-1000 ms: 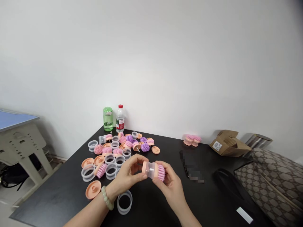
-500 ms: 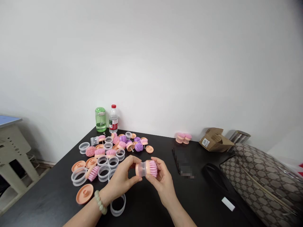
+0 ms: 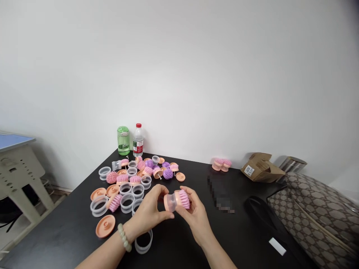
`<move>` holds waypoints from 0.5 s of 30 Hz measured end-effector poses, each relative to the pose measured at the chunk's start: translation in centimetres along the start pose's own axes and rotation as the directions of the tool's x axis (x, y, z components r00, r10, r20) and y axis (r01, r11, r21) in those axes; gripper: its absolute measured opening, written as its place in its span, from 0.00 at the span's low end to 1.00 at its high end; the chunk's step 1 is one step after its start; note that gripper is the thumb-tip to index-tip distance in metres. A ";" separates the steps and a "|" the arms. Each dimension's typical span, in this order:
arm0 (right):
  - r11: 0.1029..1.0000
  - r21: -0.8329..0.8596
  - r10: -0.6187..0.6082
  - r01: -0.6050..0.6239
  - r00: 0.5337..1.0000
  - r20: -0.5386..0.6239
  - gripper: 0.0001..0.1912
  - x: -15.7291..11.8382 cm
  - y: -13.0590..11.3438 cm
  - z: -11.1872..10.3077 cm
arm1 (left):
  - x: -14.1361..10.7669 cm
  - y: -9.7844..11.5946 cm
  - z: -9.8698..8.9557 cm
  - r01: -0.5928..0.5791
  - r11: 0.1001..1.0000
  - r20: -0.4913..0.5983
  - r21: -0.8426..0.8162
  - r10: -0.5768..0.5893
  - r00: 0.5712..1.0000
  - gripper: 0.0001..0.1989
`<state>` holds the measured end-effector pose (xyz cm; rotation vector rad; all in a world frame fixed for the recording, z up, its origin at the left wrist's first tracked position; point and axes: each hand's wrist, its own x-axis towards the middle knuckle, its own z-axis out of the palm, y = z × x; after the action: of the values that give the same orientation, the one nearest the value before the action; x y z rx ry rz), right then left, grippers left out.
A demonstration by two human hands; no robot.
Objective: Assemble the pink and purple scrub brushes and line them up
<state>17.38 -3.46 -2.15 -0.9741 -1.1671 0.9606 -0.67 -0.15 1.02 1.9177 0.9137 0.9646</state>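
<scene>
A round brush [image 3: 177, 200] with pink bristles, a clear middle ring and a peach cap is held between my two hands above the black table. My left hand [image 3: 153, 206], with a beaded bracelet at the wrist, has fingers and thumb around the peach cap end. My right hand [image 3: 196, 213] grips the bristle end, which points right. Left of my hands lie several clear rings [image 3: 127, 203], peach discs [image 3: 105, 226], and pink brush heads [image 3: 114, 203]. Purple brush heads [image 3: 168, 173] lie further back among them.
A green bottle [image 3: 123, 141] and a red-capped water bottle [image 3: 138, 140] stand at the back left. Two pink brushes [image 3: 221, 164] sit by the wall. An open cardboard box [image 3: 262, 168], a metal cylinder [image 3: 293, 164] and a patterned bag [image 3: 314, 213] are at the right.
The view has shifted slightly, so the table items appear further right. The brush is tilted a little more, its bristle end higher, still in both hands.
</scene>
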 end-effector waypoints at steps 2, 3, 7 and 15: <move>1.000 0.000 0.028 -0.028 1.000 -0.006 0.28 0.0 0.1 -0.1 | 0.0 0.2 0.0 -0.006 1.000 -0.014 -0.005 0.005 1.000 0.24; 0.999 0.006 0.036 -0.036 0.999 -0.012 0.28 0.0 0.1 -0.1 | 0.0 0.3 0.0 -0.012 1.000 -0.014 -0.013 0.012 1.000 0.25; 0.999 0.030 0.032 -0.031 0.999 -0.044 0.29 0.1 -0.1 -0.2 | 0.0 0.6 -0.1 -0.041 0.999 -0.003 -0.035 0.041 0.999 0.22; 0.998 0.034 0.061 -0.058 0.995 -0.076 0.28 0.2 -0.2 -0.4 | 0.0 0.6 -0.5 -0.036 0.999 -0.006 -0.025 0.036 0.999 0.23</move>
<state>17.86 -3.38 -1.93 -1.0166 -1.0604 0.9777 -0.99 -0.29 1.79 1.9166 0.8689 0.9981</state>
